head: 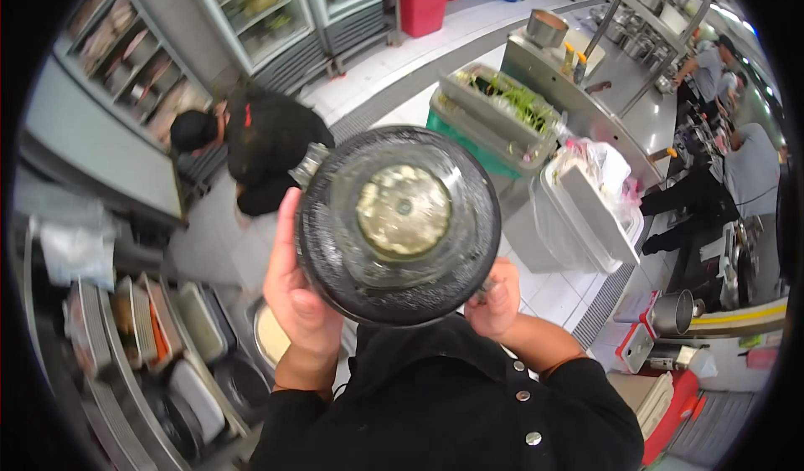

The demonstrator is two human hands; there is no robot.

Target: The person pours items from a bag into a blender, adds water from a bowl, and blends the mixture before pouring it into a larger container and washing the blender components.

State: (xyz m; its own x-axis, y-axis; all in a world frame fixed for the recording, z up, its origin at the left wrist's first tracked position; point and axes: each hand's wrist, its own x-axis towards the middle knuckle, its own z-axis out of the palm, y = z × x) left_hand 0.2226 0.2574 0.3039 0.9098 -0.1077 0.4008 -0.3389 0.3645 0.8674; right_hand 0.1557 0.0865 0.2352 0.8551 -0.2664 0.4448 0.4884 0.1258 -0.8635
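Observation:
A round black lid point(402, 304) with a clear center fills the middle of the view, close to the camera. It looks like the top of a blender jar. Pale, lumpy contents point(404, 210) show through the clear part. My left hand point(304, 289) cups the jar's left side, thumb and fingers spread along it. At the lower right, my right hand point(494, 301) is closed at the edge, apparently around a handle that is mostly hidden. A clear ridged piece point(309, 164) sticks out at the upper left. The jar's body is hidden beneath the lid.
A person in black point(270, 138) bends near glass-door fridges point(264, 12). Ahead right stand a container of greens point(509, 103) and a lined bin point(559, 220) beside a steel counter point(634, 91). Trays and pans fill a shelf point(125, 339) at left. Other people point(750, 163) work at right.

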